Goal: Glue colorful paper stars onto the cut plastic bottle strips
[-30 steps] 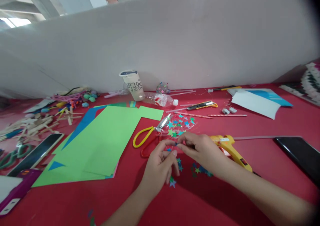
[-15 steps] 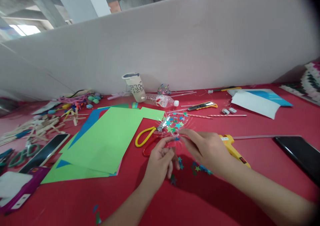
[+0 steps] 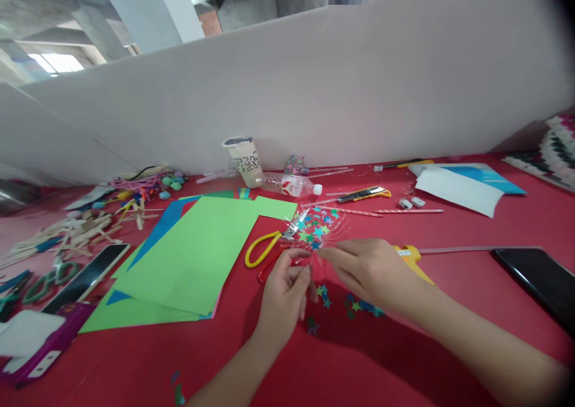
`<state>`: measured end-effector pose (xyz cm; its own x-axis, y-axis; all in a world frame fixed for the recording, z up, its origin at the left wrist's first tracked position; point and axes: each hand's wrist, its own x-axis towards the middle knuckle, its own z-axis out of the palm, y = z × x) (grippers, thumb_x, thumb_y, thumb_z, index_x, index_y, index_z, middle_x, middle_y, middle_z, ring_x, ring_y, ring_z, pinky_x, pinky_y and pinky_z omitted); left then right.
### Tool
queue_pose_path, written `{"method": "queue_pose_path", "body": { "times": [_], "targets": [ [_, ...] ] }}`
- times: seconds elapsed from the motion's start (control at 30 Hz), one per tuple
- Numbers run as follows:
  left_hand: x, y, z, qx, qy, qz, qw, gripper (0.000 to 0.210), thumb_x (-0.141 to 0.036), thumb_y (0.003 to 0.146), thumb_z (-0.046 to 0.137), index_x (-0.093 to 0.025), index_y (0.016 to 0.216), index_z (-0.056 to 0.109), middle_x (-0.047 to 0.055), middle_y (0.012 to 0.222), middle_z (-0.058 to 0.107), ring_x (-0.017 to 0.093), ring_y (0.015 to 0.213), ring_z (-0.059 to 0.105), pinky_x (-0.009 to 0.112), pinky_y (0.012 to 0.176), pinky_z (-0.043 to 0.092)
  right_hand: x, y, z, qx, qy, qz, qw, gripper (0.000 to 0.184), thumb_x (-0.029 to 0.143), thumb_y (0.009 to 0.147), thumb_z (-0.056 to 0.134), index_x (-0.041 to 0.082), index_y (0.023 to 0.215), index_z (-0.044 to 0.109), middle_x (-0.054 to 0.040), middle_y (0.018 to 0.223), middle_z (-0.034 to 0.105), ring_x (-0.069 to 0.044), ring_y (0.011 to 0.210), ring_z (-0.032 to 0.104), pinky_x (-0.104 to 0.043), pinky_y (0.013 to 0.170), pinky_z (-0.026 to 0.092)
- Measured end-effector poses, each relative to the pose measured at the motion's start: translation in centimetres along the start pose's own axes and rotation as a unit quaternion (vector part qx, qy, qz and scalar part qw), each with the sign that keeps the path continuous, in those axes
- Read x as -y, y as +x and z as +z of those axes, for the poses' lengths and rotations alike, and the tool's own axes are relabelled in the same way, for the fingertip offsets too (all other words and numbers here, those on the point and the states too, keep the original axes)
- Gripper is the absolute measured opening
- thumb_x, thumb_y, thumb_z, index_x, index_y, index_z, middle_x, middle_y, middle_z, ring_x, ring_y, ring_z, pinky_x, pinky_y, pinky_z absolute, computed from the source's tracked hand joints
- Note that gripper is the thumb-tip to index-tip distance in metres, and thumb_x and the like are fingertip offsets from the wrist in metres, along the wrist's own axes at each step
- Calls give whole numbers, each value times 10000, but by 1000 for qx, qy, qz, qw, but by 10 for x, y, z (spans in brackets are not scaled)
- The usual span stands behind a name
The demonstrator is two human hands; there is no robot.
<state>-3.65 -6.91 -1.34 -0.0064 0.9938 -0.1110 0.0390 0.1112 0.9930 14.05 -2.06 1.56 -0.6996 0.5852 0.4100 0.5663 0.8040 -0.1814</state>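
Note:
A clear plastic bottle (image 3: 330,230) with shiny star-shaped sequins (image 3: 314,230) inside lies in front of my hands, its narrow opening towards me. My left hand (image 3: 287,287) is curled with thumb and fingers at that opening, closed on its edge. From the other side, my right hand (image 3: 371,269) reaches to the same opening, fingertips pinched together; whatever they hold is hidden. A blue star shows just beyond the fingertips. More loose star sequins (image 3: 366,307) lie on the red table below my hands. Yellow-and-red-handled scissors (image 3: 263,248) lie left of the bottle, partly behind my left hand.
Green paper sheets (image 3: 188,254) spread at left, near a phone (image 3: 87,275) and a purple tape dispenser (image 3: 49,347). A glue gun (image 3: 415,263) and black phone (image 3: 530,275) lie at right. Behind are a plastic bottle (image 3: 291,184), paper cup (image 3: 245,161) and cutter (image 3: 363,194).
My right fingertips have drawn closer to the bottle's opening and my left fingers. The blue star at the opening now sits slightly farther in. The view has shifted slightly.

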Motion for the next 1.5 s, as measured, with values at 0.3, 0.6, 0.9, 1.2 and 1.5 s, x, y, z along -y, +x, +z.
{"method": "queue_pose_path", "body": {
  "times": [0.3,0.6,0.9,1.2,1.5],
  "targets": [
    [2,-2,1,12,9,0,1000,214,-331,871,476,-191,1033,462,-69,481,576,26,272,336,134,316,223,-1,1,5,5,-19,43,999,279,214,924,362,163,1083,587,-39,726,664,-144,571,570,-266,483,258],
    [-2,0,-1,1,26,10,1000,214,-341,872,470,-187,1020,467,-67,498,572,23,276,333,136,316,225,-25,3,-16,-39,5,139,990,317,332,921,383,180,781,623,-16,580,597,-138,501,507,-256,496,281],
    [-10,5,-9,-81,89,62,991,209,-346,854,505,-230,1015,440,-103,526,476,34,341,361,145,351,262,-48,-6,-21,-31,72,170,982,268,118,860,392,192,1050,566,-71,1011,635,-146,709,606,-253,615,447],
    [-3,9,-11,-77,125,72,986,241,-344,836,527,-228,1030,443,-87,614,480,54,408,442,169,397,345,-37,-5,-18,48,133,97,985,230,68,835,420,189,893,607,-38,848,644,-154,753,598,-268,678,452],
    [1,17,-19,-88,87,69,990,260,-343,840,514,-219,1056,441,-74,651,533,51,393,460,169,380,339,-20,-7,-25,78,154,68,983,195,90,850,441,195,883,602,-26,879,656,-147,762,581,-250,665,438]
  ]
}}
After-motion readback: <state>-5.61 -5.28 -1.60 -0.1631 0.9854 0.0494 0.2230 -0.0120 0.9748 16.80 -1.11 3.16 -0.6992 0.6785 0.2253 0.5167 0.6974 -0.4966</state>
